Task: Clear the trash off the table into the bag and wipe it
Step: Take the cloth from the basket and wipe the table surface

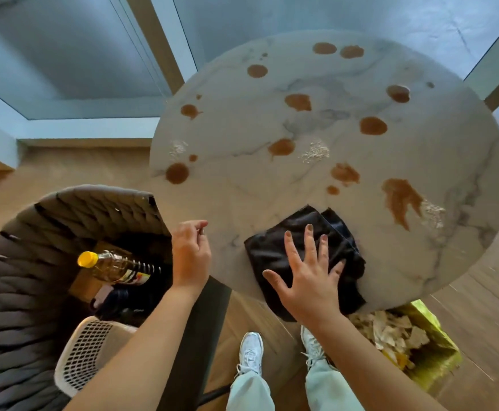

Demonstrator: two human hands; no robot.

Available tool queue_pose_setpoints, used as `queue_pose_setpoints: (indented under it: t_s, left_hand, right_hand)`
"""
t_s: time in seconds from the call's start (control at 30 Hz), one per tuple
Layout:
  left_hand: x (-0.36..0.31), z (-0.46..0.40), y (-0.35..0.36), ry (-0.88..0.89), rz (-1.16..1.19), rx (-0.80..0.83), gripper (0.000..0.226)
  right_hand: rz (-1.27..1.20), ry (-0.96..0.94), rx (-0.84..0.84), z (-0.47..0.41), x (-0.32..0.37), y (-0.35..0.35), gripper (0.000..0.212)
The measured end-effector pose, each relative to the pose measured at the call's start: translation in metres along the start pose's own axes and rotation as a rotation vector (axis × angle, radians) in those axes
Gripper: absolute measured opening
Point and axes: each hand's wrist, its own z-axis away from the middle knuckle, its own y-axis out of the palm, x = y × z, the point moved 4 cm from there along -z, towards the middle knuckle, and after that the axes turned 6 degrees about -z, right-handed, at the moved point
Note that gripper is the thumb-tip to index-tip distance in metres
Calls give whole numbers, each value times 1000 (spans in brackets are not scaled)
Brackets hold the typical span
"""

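A round white marble table (272, 203) carries several brown spills, such as a long smear (399, 200) at the right, and small heaps of crumbs (315, 151). A folded black cloth (275, 247) lies at the table's near edge and hangs partly over it. My right hand (310, 274) hovers over or rests on the cloth with its fingers spread straight. My left hand (190, 253) is over the near left edge, fingers loosely curled with the fingertips together, holding nothing I can make out. A yellow-green bag (432, 351) of crumpled paper trash stands on the floor under the table's right side.
A grey woven chair (20, 277) stands at the left, with an oil bottle (114, 265) with a yellow cap lying on its seat. A white mesh basket (85, 348) sits below it. My two white shoes (251, 354) stand on the wooden floor. Glass panels rise behind the table.
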Motion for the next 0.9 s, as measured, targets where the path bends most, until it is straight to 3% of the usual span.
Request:
queue_pose_setpoints:
  t_s: [0.13,0.33,0.5,0.6,0.7,0.8,0.9]
  left_hand:
    - [5,-25,18,139,6,34,17]
    - [19,-36,37,138,-22,-4,19]
    - [17,-36,40,141,-29,-15,20]
    - [18,-36,39,140,-24,-3,18]
    - [19,-34,37,168,-3,-18,21]
    - [18,-36,38,187,5,-18,24]
    - [16,-36,40,192,-21,-16,24]
  right_hand:
    - [161,76,-27,-28,27,26,76]
    - [248,-92,-68,-4,7,26,56]
    - [137,236,-217,-51,16,17,60]
    - [151,25,-194,-49,63,38,59]
    - [174,-102,-127,-2,42,45,55]
    - [150,95,-197,-6,-12,14,59]
    - [127,327,-253,-55,-6,6,63]
